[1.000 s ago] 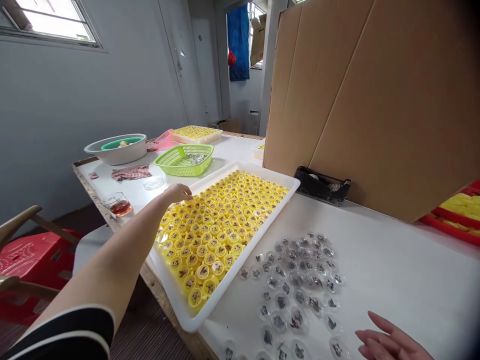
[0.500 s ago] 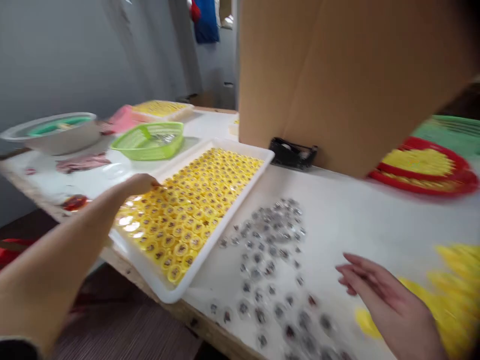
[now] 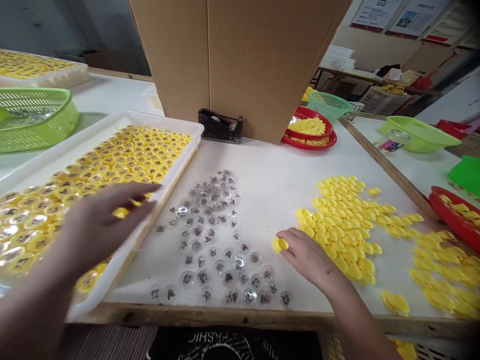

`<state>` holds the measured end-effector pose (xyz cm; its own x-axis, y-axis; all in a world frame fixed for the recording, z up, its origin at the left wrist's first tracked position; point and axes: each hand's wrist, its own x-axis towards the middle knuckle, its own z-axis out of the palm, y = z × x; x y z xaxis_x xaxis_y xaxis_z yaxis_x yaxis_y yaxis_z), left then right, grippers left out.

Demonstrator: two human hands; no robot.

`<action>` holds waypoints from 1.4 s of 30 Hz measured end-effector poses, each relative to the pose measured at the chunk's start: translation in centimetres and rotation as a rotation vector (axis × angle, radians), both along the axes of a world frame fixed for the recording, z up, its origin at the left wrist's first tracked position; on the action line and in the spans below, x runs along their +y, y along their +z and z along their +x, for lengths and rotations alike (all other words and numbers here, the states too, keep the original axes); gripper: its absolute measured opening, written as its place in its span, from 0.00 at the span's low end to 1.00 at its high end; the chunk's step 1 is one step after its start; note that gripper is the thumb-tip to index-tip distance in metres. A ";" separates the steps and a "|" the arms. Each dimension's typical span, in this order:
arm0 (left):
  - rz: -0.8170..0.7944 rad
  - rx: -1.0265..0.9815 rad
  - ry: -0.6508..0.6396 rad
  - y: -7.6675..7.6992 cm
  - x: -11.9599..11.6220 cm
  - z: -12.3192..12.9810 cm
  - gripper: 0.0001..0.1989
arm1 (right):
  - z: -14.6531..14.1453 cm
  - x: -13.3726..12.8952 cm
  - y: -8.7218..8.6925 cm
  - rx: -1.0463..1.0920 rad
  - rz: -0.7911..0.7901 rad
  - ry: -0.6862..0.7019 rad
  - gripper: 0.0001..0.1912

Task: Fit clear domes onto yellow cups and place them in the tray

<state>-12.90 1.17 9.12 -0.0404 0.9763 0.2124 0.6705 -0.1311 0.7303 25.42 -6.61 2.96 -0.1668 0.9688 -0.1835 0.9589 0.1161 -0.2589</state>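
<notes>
"What is the right hand's grip doing?"

"Pinching one small yellow piece between thumb and fingers, at or just above the table. Just beside it, to the right, lies a loose yellow pile."

"And the left hand's grip?"

"Thumb and fingers spread apart, over the right side of the white tray. It's blurred, so I can't tell whether it touches anything."

"What's in that tray?"

"Yellow cups with pictures on their tops, packed close."

"Between the hands?"

"Clear round discs bearing dark figures, spread on the table and bunched thicker toward the back. Beyond them, a black tape dispenser sits before upright cardboard."
</notes>
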 end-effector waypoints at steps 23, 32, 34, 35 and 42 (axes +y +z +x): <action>-0.770 -1.560 -0.442 -7.9 -0.9 11.0 0.12 | -8.9 4.6 -1.7 0.116 0.120 0.104 0.06; -0.729 -1.531 -0.352 -7.8 -0.9 10.8 0.14 | -8.4 4.2 -1.2 0.416 0.051 0.009 0.09; -0.727 -1.490 -0.315 -7.8 -1.1 10.9 0.15 | -8.1 3.9 -0.8 0.549 0.016 -0.050 0.11; -0.730 -1.464 -0.301 -7.8 -1.3 11.1 0.15 | -8.1 3.7 -0.7 0.619 -0.002 -0.084 0.11; -0.860 -1.330 -0.378 -9.1 -2.1 12.9 0.13 | -8.2 4.2 -2.0 0.932 0.036 -0.266 0.10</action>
